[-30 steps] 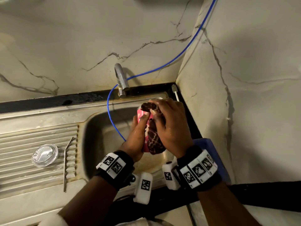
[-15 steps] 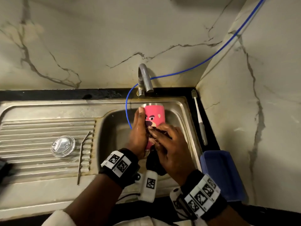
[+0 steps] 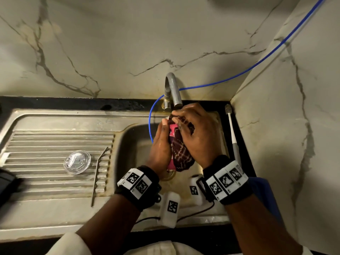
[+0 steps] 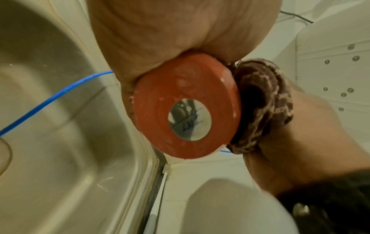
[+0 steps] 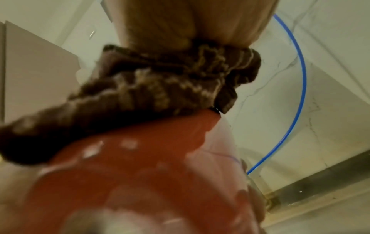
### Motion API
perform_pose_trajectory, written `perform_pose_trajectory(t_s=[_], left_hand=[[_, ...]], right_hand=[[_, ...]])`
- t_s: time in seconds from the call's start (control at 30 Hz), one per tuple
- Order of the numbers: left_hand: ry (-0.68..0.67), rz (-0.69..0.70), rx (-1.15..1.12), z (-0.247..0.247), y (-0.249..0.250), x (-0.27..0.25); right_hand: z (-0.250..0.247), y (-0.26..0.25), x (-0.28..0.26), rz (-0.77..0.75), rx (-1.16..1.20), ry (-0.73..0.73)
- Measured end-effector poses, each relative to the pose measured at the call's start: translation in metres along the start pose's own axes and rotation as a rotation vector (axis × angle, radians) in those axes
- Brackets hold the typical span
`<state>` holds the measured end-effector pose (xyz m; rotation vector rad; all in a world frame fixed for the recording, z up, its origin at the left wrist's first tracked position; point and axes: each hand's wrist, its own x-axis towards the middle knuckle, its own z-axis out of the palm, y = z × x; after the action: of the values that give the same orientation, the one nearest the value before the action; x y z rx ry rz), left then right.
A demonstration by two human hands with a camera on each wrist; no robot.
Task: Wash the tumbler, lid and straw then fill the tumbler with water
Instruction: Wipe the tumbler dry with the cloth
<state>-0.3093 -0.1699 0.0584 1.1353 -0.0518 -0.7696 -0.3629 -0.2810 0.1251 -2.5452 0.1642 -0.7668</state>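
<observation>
Tumbler (image 3: 172,132), pink, is held over the sink (image 3: 132,144) just below the tap (image 3: 173,89), with its base toward the person. The left hand (image 3: 160,146) wraps its left side, fingers lying along the wall and thumb near the rim. The right hand (image 3: 200,133) presses a dark patterned cloth (image 3: 181,153) against the tumbler's right side, fingers curled over the cloth at the rim end. In the left wrist view the tumbler's round base (image 4: 186,106) with a shiny disc at its centre faces the camera, the cloth (image 4: 262,104) bunched just beside it. In the right wrist view the cloth (image 5: 160,88) sits between the palm and the pink wall (image 5: 140,166), which carries patches of white foam.

The clear lid (image 3: 77,162) lies flat on the ribbed drainboard (image 3: 46,144) left of the sink. The bent metal straw (image 3: 98,173) lies just right of the lid, apart from it, its long end pointing toward the person. A blue hose (image 3: 239,74) runs from the upper right down past the tap into the sink. A white brush (image 3: 232,133) lies along the dark desk (image 3: 55,102) edge right of the sink, near the marble wall (image 3: 128,34). A blue tub (image 3: 265,196) shows under the right wrist.
</observation>
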Motion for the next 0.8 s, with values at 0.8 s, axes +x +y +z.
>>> perform_pose_trajectory(t_s=[0.8], left_hand=[[0.0, -0.138, -0.242, 0.008, 0.032, -0.033]], right_hand=[[0.015, 0.02, 0.007, -0.061, 0.255, -0.16]])
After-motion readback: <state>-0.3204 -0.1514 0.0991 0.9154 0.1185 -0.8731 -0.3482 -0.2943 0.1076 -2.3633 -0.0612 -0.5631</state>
